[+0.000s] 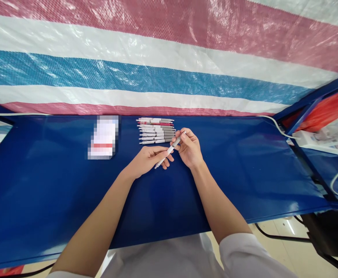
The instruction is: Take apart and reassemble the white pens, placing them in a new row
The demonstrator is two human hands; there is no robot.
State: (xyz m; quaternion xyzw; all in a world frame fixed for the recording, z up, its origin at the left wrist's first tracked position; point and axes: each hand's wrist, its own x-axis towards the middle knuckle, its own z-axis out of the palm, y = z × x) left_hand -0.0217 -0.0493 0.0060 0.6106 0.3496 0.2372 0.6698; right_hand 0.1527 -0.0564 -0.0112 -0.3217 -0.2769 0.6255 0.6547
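Observation:
A white pen with a grey grip (170,149) is held slantwise above the blue table by both hands. The fingers of my left hand (150,160) close on its white barrel, near the lower end. At the upper end, my right hand (190,148) pinches the grey grip close to the tip. Just beyond my hands lies a row of several pens (154,131), side by side on the table. Most are white with grey grips, and one is red. My right fingers partly cover the ends of the nearest ones.
On the blue table (70,200), a pixelated white item with a red band (103,137) lies left of the row. A striped plastic sheet (157,69) hangs behind the table. To the right, a side shelf carries a red bag (331,110) and a white cable (335,179).

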